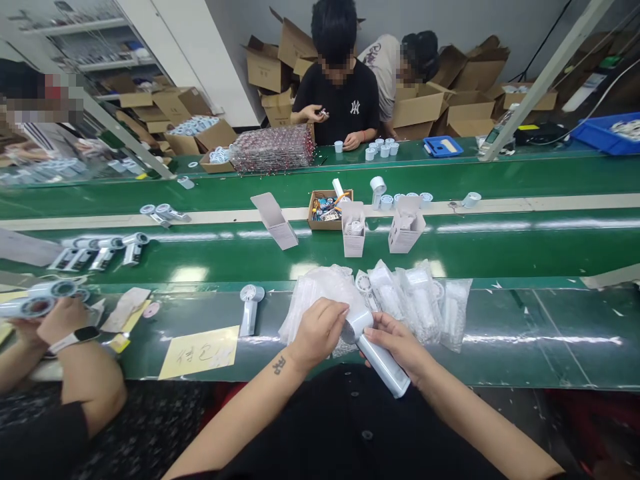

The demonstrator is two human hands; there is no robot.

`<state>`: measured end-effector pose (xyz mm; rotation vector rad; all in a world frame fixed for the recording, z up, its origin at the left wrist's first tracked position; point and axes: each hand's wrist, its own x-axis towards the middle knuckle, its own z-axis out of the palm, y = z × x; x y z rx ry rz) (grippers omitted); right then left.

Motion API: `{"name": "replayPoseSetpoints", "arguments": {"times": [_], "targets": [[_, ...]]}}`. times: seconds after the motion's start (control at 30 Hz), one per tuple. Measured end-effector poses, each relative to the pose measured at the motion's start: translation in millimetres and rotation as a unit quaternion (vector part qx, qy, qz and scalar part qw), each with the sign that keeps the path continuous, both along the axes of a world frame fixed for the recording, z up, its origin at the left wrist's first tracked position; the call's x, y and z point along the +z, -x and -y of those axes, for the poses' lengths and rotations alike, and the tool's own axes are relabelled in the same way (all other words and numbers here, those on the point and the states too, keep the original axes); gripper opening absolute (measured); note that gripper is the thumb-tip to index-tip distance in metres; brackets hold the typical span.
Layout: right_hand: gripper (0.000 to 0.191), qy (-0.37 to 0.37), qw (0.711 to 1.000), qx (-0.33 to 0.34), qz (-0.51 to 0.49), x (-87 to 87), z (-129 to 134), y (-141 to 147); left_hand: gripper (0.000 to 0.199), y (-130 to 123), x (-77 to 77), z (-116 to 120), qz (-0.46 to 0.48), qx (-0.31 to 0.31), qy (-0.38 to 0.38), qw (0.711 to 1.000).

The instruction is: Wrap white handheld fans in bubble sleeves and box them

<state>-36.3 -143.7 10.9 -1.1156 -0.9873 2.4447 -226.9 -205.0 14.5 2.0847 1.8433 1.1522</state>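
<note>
A light-blue handheld fan (383, 365) is tilted in front of me, its round head up and its handle pointing down to the right. My right hand (400, 341) is closed around it just below the head. My left hand (320, 333) has its fingers pinched together beside the fan's head; what they grip, if anything, is hidden. Right behind my hands lies a pile of clear plastic bags (307, 300). Several bagged fans (417, 293) lie to the right of that pile. To the left, one unbagged fan (251, 310) rests on the bench.
Two open white boxes (353, 230) and a white box with its flap raised (283, 233) stand on the green belt (220, 250). Behind them is a small carton of parts (330, 210). A yellow paper sheet (200, 352) lies left. Co-workers sit opposite and at my left.
</note>
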Motion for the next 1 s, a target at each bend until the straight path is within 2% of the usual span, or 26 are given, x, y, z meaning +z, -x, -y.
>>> {"name": "replayPoseSetpoints", "arguments": {"times": [0.1,0.27,0.4,0.47,0.57,0.63,0.7,0.77,0.83,0.9,1.0], "targets": [[0.048,0.012,0.999,-0.047,-0.005,5.9,3,1,0.021,1,2.3,10,-0.068,-0.053,-0.055,0.995],[0.048,0.031,0.997,-0.07,0.007,12.0,12,8,0.027,-17,9.2,16,-0.075,-0.106,-0.089,0.988],[0.046,0.117,0.987,-0.111,0.006,11.1,11,13,0.025,-24,13.0,13,-0.113,-0.196,-0.078,0.971],[0.038,0.174,0.976,-0.127,0.034,8.1,9,12,0.021,-22,11.9,14,-0.081,-0.181,-0.031,0.98],[0.028,0.188,0.97,-0.12,0.094,2.9,11,6,0.013,-21,8.6,15,0.063,-0.073,0.086,0.992],[0.026,0.122,0.978,-0.085,0.143,2.2,14,-3,0.014,-20,7.4,17,0.161,-0.036,0.184,0.969],[0.026,-0.022,0.978,-0.014,0.208,6.3,15,-15,0.016,-20,7.1,19,0.224,-0.038,0.257,0.939],[0.026,-0.2,0.943,0.069,0.258,15.4,12,-29,0.017,-18,7.7,22,0.272,-0.04,0.294,0.915],[0.026,-0.31,0.903,0.145,0.258,26.9,6,-42,0.019,-16,8.9,26,0.316,-0.047,0.317,0.893],[0.027,-0.299,0.902,0.203,0.234,36.8,-1,-50,0.019,-15,10.6,29,0.326,-0.08,0.344,0.877],[0.03,-0.161,0.933,0.251,0.201,44.6,-12,-52,0.017,-17,13.4,28,0.326,-0.149,0.385,0.85]]}}
